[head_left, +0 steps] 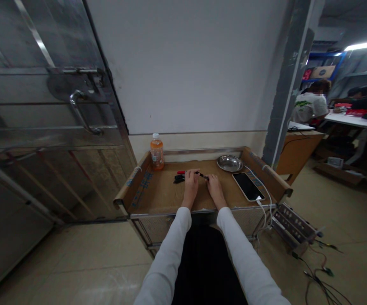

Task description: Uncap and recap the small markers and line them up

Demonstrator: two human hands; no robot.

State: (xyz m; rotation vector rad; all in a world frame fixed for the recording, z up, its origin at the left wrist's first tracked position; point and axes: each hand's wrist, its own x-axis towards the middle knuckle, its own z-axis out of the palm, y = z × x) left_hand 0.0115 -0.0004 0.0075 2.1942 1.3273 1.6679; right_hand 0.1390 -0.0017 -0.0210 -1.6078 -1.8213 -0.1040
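In the head view, both hands rest on a cardboard-lined work table point(158, 192) that stands against a white wall. The left hand point(191, 178) and the right hand point(213, 183) sit close together near the middle of the table, and between them they hold a thin dark pen point(200, 173). The left fingers curl around its near part, and the right fingertips pinch the end that points right. Both arms wear white sleeves.

Just to the left of the left hand lie a red-tipped pen point(181, 172) and a small black piece point(179, 178), both on the table surface and too small to make out further.

At the back left corner stands an upright bottle of orange drink point(157, 152). At the back right sits a shallow metal dish point(229, 163), and just in front of it a smartphone point(248, 186) lies flat with its screen dark, a white cable point(266, 192) running from its near end over the table edge.

A metal door point(43, 106) fills the left side. Far right, other people point(312, 103) sit at a long table.
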